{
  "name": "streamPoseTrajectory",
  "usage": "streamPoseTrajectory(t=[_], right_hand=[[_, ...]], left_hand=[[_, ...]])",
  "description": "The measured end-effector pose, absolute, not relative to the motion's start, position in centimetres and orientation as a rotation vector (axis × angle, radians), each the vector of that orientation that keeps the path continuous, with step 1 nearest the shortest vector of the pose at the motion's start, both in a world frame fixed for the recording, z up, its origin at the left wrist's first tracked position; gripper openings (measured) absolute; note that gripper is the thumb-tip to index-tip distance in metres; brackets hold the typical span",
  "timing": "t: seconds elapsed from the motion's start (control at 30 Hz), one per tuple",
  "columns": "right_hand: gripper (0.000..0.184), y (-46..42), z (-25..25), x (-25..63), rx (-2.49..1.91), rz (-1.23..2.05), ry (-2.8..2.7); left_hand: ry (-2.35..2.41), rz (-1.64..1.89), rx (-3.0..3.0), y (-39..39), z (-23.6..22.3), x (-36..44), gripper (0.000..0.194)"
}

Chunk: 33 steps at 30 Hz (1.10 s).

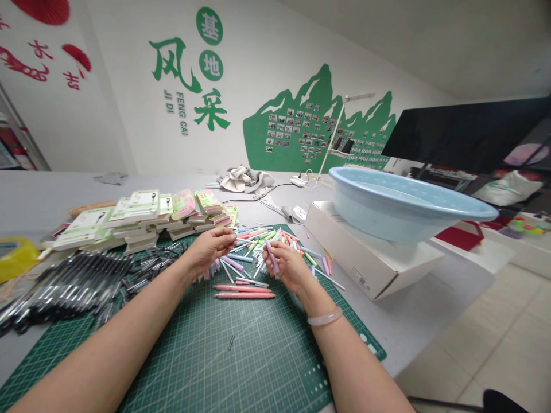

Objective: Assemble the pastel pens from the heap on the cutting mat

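My right hand (291, 268) is closed around a short purple pen barrel (272, 257), held upright and slightly tilted. To its left, my left hand (212, 249) has thumb and fingertips pinched together; anything between them is too small to make out. Under and behind both hands spreads a pile of loose pen parts (253, 259) in pink, green, blue, purple and white. Two coral pens (245, 295) lie side by side in front of the pile on the green cutting mat (206, 350). Two tiny thin metal-looking pieces (231, 342) rest nearer to me.
Many black pens (69, 284) lie heaped at the left, beside a yellow tape roll (17, 258). Stacked small boxes (133, 213) stand behind them. On the right, a blue basin (387, 212) sits on a white carton (344, 252). Cloths (245, 180) lie at the back.
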State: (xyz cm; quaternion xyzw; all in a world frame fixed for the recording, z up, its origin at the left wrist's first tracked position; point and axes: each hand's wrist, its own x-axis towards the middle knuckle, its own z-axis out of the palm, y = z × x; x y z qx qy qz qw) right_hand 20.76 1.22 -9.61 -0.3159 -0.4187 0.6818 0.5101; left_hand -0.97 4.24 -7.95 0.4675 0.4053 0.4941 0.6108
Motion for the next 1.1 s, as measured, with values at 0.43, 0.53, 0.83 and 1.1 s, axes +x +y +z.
streamPoseTrajectory(t=[0.43, 0.53, 0.83, 1.1], right_hand=[[0.024, 1.1, -9.6, 20.5, -0.671, 1.453, -1.053], [0.022, 1.3, -9.6, 20.5, -0.66, 1.417, -1.054], [0.025, 2.0, -10.0, 21.0, -0.666, 1.373, -0.906], [0.024, 2.1, -10.1, 21.2, -0.646, 1.411, -0.858]], left_hand=[[0.87, 0.889, 1.217, 2.2, -8.6, 2.1, 0.026], [0.835, 0.817, 1.321, 1.7, -8.2, 2.5, 0.027], [1.332, 0.644, 2.262, 4.5, -7.6, -1.9, 0.021], [1.163, 0.423, 2.583, 4.3, -9.1, -1.1, 0.015]])
